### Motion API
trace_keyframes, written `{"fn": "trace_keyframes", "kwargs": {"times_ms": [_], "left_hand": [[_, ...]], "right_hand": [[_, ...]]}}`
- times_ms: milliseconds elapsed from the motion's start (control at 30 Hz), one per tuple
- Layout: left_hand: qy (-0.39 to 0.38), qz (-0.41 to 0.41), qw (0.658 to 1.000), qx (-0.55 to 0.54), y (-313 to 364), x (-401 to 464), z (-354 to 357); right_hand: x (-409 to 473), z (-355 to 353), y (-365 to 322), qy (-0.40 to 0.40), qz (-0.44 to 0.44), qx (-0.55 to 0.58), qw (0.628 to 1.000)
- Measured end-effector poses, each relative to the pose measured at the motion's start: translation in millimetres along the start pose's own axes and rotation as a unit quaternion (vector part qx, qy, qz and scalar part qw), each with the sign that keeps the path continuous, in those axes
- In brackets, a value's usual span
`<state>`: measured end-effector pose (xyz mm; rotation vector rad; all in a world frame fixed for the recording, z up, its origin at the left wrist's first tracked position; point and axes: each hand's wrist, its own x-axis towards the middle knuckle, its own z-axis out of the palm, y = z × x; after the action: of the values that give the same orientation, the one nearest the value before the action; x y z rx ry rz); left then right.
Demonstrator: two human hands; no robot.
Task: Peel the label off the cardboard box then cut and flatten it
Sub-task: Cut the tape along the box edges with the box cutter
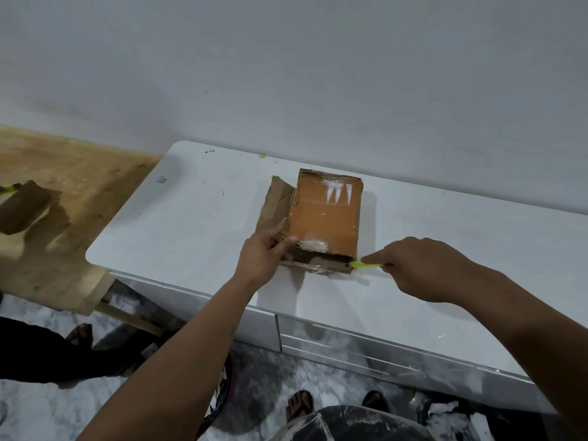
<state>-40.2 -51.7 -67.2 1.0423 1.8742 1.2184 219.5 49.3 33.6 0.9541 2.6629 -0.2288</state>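
A brown cardboard box [324, 214] lies on the white cabinet top [191, 218], its near end open and a flap folded out on its left side. White tape or label scraps cling to its top face. My left hand [264, 253] grips the box's near left corner. My right hand [420, 265] holds a yellow-green cutter [366, 265], index finger laid along it. The cutter's tip touches the box's near right corner; its blade is hidden.
A wooden table [63, 202] stands to the left with a cardboard piece [22, 206] lying on it. A person's sandalled foot [79, 334] shows at lower left. My own feet [300, 404] are on the marbled floor. The wall runs behind the cabinet.
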Motion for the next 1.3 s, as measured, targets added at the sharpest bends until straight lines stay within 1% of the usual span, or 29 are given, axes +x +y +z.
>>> {"fn": "trace_keyframes", "kwargs": {"times_ms": [100,167,300,367,433,467,533,600,700,733,933,1000,1133,1200,1300], "left_hand": [[-0.023,0.002,1.000,0.004,-6.7,-0.8,-1.1],[-0.029,0.002,0.999,0.023,-4.3,-2.8,-2.7],[-0.041,0.008,0.991,0.129,8.5,-4.4,-7.3],[-0.021,0.029,0.978,0.205,16.6,-4.1,-8.7],[0.016,0.054,0.967,0.250,28.6,-0.6,-8.8],[0.028,0.065,0.965,0.254,36.3,2.6,-7.9],[0.035,0.061,0.972,0.225,53.5,14.0,-4.5],[0.032,0.040,0.983,0.176,67.6,33.9,1.0],[0.025,-0.036,0.994,0.099,85.3,65.8,12.8],[0.022,-0.056,0.994,0.088,88.9,76.2,16.7],[0.010,-0.136,0.984,0.112,81.6,127.1,37.0],[0.016,-0.139,0.985,0.105,75.4,132.9,39.9],[0.040,-0.114,0.991,0.055,71.5,128.3,40.6],[0.032,-0.106,0.994,0.019,69.5,123.8,39.5],[0.010,-0.095,0.995,0.012,67.1,111.9,36.8]], "right_hand": [[-10.8,1.9,17.2,-0.008,0.022,0.118,0.993],[-17.5,0.9,25.8,0.004,0.033,0.213,0.976],[-25.9,1.0,37.3,0.033,0.046,0.335,0.940],[-25.9,5.0,41.3,0.051,0.064,0.385,0.919],[-24.2,10.1,43.0,0.070,0.081,0.443,0.890],[-22.7,12.8,42.7,0.079,0.088,0.472,0.874],[-19.0,17.6,41.1,0.096,0.097,0.517,0.845],[-16.0,22.0,38.6,0.105,0.104,0.533,0.833],[-14.9,27.8,35.7,0.107,0.103,0.531,0.834],[-14.9,29.6,35.5,0.107,0.103,0.527,0.837],[-19.7,34.6,39.4,0.112,0.111,0.508,0.847],[-20.2,33.9,42.9,0.114,0.116,0.506,0.847],[-17.0,29.0,52.4,0.121,0.121,0.493,0.853],[-12.3,24.9,57.1,0.127,0.118,0.490,0.854],[-2.0,18.2,63.1,0.132,0.110,0.479,0.861]]}}
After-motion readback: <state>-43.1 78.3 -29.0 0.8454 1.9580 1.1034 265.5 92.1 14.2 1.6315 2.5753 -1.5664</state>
